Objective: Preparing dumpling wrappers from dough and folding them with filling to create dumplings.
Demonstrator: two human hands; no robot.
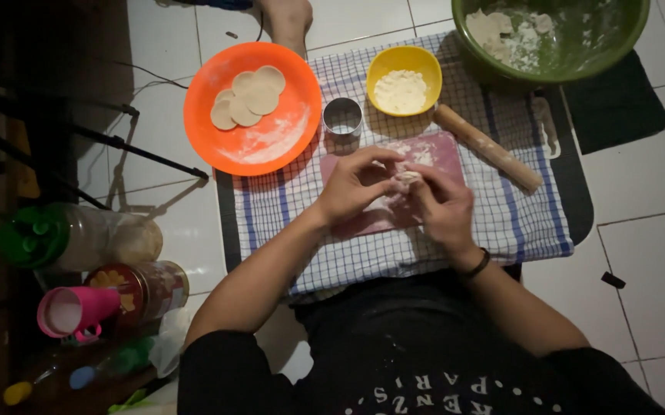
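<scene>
1. Nearest us, low in the frame, a black shirt (424, 361) and two forearms reach up.
2. Left of centre, an orange plate (225, 138) holds cut dough rounds (248, 96).
3. At centre, left hand (351, 184) and right hand (440, 204) pinch a dough piece (407, 177) with their fingertips over a pink board (444, 150).
4. We judge the piece is being shaped by hand; the next move calls for a gentle pinch.
5. Right of centre lies a rolling pin (486, 146).

Green bowl (578, 65) cut by top edge; dough piece (407, 177) mostly hidden under fingers (424, 175).
</scene>
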